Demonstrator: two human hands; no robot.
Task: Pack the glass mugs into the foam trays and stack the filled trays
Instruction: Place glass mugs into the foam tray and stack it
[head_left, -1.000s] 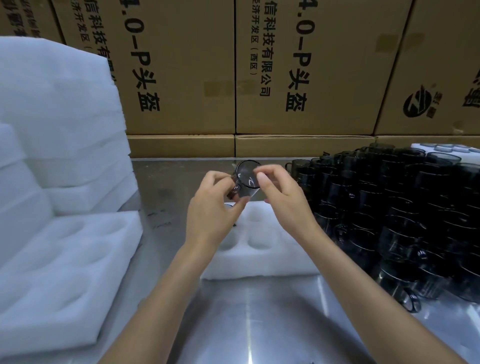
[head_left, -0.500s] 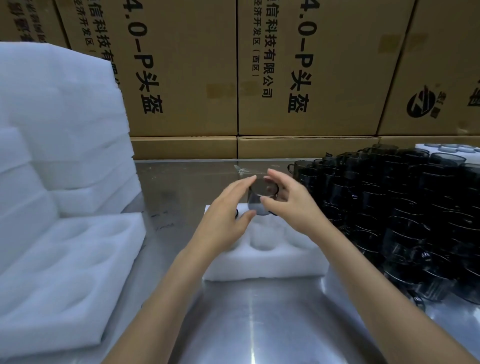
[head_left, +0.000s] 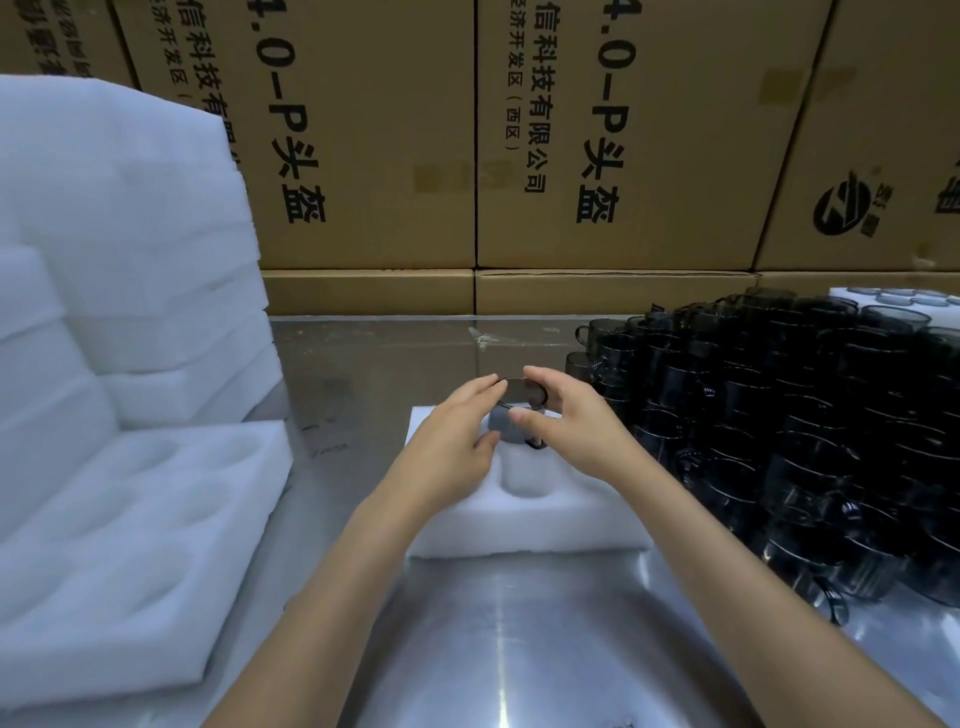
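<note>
Left hand: the left hand (head_left: 457, 426) reaches forward over the tray, palm turned inward to the right. Its fingers lie fairly straight along the left side of the mug, fingertips at the rim, thumb low beside the mug's base. It steadies the mug more than it clasps it.
Right hand: the right hand (head_left: 569, 418) comes in from the right, wrist over the tray's right part. Index finger curves over the far rim, thumb presses the near side of the wall, so it pinches the mug from above.
Arms: both forearms are bare and rise from the bottom edge, converging on the mug.
Mug: the mug (head_left: 514, 415) is dark glass, upright, mouth up, between the two hands. Its base sits at a rear pocket of the tray; how deep it is seated cannot be told.
Tray: the tray (head_left: 524, 525) is white foam, lying flat on the table (head_left: 498, 639). One round pocket in front of the mug shows empty.
Loose mugs: a dense pile (head_left: 810, 441) of dark mugs stands just right of the tray, near the right forearm.
Spare foam: a stack (head_left: 124, 249) of trays fills the left side, with one open tray lying in front of it.
Backdrop: printed cartons (head_left: 613, 135) line the far edge of the table.
</note>
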